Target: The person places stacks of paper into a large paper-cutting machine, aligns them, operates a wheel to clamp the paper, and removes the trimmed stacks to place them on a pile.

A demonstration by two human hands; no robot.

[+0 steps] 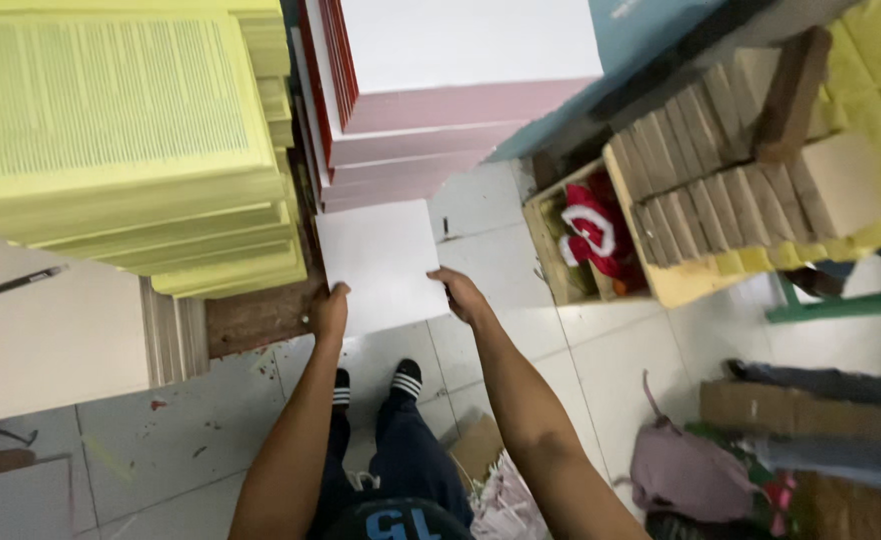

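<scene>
You stand on a pale tiled floor (521, 340) marked with paint spots, looking straight down past your dark trousers and striped slippers. In the upper left of the frame a tall stack of yellow-green sheets (121, 130) rises beside a plain pale board (41, 330) at the left edge. Right of it, at top centre, a stack of white sheets with pink edges (441, 90) sits on a dark wooden pallet (256, 320). Further right, a wooden crate (571, 250) holds something red and white, and bundles of brown cardboard pieces (721, 170) fill the upper right. A purple bag (686, 470) lies on the floor at lower right.

Your left hand (330, 310) grips the lower left edge of a white sheet (381, 260), fingers curled around it. Your right hand (461, 295) clasps the sheet's right edge, thumb on top. The sheet hangs level between both hands in the middle of the frame, just in front of the pink-edged stack and above the floor.
</scene>
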